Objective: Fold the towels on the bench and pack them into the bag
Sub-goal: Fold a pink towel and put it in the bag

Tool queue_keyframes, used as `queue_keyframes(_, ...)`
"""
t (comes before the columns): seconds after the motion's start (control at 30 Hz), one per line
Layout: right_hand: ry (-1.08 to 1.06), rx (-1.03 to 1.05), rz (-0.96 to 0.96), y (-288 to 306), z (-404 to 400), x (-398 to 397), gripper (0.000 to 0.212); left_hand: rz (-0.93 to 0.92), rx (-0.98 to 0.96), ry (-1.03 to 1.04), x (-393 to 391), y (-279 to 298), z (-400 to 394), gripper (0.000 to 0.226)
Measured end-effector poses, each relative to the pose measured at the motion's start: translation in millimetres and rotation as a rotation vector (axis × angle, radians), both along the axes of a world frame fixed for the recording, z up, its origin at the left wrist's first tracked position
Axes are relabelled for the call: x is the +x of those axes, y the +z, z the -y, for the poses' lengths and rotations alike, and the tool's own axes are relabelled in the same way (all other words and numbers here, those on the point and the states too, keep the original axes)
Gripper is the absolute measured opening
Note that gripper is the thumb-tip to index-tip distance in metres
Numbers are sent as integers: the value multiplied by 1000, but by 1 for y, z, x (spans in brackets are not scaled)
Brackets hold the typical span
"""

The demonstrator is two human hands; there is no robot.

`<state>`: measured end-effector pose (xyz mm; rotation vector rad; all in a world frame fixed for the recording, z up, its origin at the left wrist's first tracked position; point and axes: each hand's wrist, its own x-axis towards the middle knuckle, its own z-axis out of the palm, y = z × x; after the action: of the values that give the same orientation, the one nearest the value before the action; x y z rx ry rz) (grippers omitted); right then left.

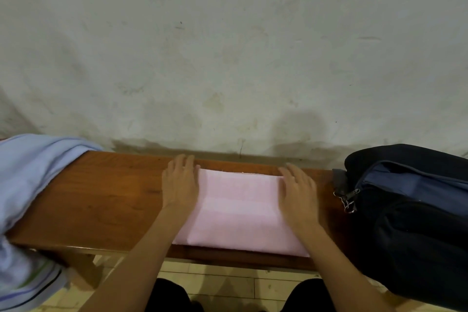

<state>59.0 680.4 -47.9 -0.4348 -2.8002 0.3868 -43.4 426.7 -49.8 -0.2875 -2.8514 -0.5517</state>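
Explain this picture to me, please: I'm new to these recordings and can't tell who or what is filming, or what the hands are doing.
There is no machine here. A person wears a wide-angle camera on the head, so you look forward and down along their bare arms. This is the only view.

In front of them stands a long brown wooden bench against a stained pale wall. A folded pink towel lies on it. The left hand and right hand lie flat with straight fingers on the towel's two ends, pressing it; neither grips anything.

At the left, a light blue cloth drapes over the bench end. At the right sits a dark navy fabric bag, where the towels should go.
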Motion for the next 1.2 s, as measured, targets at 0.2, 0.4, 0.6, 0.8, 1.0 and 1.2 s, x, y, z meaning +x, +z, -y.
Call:
queue_keyframes(0.2,314,72,206,-20,71,2,66,93,-163,-426,65,-14,-63,80)
queue_keyframes(0.4,253,10,220,-30,48,7,73,151,-232,-369,52,-34,-39,76)
queue_keyframes(0.6,183,28,266,-27,12,15,78,172,-256,-249,41,-31,-13,70)
queue_keyframes(0.8,188,67,297,-22,-11,29,66,177,-284,-227,35,-31,18,71)
queue_keyframes(1.0,208,100,328,-24,-16,30,75,236,-241,-181,37,-32,42,76)
queue_keyframes(1.2,238,113,389,-20,-18,26,78,258,-21,-215,26,-17,51,61)
